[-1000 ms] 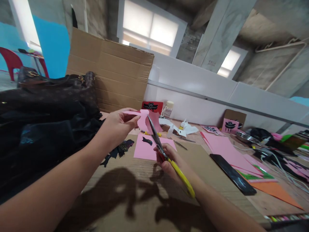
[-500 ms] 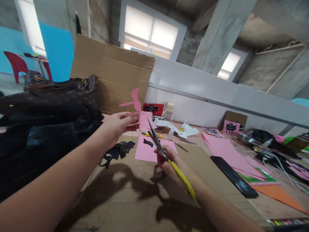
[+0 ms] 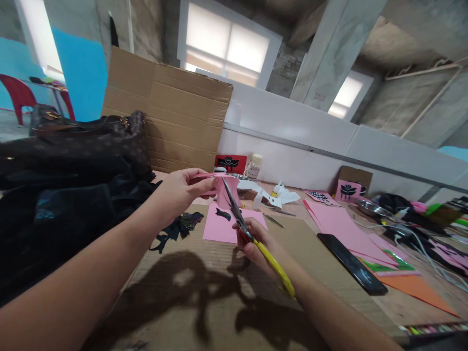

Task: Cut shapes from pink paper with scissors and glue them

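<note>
My left hand (image 3: 190, 190) pinches a piece of pink paper (image 3: 227, 192) above the work surface, and the paper hangs to the right of my fingers. In my right hand (image 3: 252, 241) is a pair of scissors (image 3: 272, 265) with yellow handles. The blades point up and away, their tips at the pink paper; whether they touch it I cannot tell. Beneath them lies a pink sheet (image 3: 217, 229) with a small black cut-out (image 3: 223, 214) on it. Dark glittery scraps (image 3: 183, 226) rest on the cardboard mat (image 3: 175, 302), below my left hand.
A dark handbag (image 3: 91, 141) and black cloth (image 3: 84, 195) fill the left side. An upright cardboard panel (image 3: 168, 117) stands behind. To the right lie a black phone (image 3: 351, 263), stacked pink paper (image 3: 336, 224) and orange paper (image 3: 424, 292). A bottle (image 3: 254, 165) stands at the back.
The curved pink strip that stuck up above my left hand is no longer visible there; the pink paper has been turned. My right hand still holds the scissors in nearly the same place.
</note>
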`<action>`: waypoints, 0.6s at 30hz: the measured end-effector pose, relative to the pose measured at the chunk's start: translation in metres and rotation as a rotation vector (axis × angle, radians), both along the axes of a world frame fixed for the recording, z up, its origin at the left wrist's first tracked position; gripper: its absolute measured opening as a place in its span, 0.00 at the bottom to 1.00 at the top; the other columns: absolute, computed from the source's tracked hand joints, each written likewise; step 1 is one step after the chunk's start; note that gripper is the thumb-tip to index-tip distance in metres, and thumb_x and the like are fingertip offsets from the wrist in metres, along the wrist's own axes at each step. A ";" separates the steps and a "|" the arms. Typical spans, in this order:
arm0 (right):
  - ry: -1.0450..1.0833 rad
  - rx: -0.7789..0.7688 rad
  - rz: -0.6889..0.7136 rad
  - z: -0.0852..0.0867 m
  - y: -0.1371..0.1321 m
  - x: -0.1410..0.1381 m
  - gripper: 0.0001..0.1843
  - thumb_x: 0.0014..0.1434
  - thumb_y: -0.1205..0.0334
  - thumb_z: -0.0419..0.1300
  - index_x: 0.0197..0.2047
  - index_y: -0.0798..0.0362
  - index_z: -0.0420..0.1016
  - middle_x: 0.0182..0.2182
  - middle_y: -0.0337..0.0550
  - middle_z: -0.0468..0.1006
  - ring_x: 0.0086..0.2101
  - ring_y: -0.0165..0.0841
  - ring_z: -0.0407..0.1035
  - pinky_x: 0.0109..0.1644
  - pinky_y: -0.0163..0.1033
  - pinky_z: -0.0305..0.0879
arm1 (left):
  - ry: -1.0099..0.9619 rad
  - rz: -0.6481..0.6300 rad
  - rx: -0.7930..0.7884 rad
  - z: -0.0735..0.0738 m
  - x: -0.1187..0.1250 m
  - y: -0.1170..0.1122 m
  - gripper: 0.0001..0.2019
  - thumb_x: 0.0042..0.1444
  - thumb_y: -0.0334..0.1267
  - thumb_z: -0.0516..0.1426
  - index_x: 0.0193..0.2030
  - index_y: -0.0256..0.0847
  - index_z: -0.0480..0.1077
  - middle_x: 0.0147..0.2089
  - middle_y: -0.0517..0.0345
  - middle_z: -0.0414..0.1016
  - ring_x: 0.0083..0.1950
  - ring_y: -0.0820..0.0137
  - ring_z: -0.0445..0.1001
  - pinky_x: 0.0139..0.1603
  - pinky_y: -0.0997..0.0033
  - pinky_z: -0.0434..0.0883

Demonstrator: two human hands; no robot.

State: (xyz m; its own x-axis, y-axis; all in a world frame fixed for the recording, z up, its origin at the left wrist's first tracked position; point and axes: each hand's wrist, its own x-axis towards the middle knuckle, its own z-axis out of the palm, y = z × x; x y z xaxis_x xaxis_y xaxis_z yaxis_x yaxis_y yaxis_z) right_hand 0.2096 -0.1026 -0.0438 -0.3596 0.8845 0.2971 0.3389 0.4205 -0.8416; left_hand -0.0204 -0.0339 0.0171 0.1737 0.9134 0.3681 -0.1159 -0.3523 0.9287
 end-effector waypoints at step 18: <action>0.000 -0.055 0.049 0.003 -0.002 0.001 0.25 0.63 0.36 0.58 0.55 0.43 0.67 0.35 0.39 0.67 0.34 0.36 0.63 0.36 0.40 0.62 | 0.103 0.023 0.111 -0.004 0.000 0.000 0.08 0.52 0.46 0.68 0.36 0.47 0.82 0.37 0.59 0.85 0.39 0.67 0.81 0.40 0.76 0.75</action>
State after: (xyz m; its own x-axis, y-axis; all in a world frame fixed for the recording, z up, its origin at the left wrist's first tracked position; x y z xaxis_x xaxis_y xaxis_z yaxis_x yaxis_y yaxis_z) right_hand 0.2104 -0.1047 -0.0408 -0.4028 0.8809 0.2486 0.3194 0.3897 -0.8638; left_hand -0.0208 -0.0341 0.0135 0.1957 0.8721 0.4484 -0.0126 -0.4550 0.8904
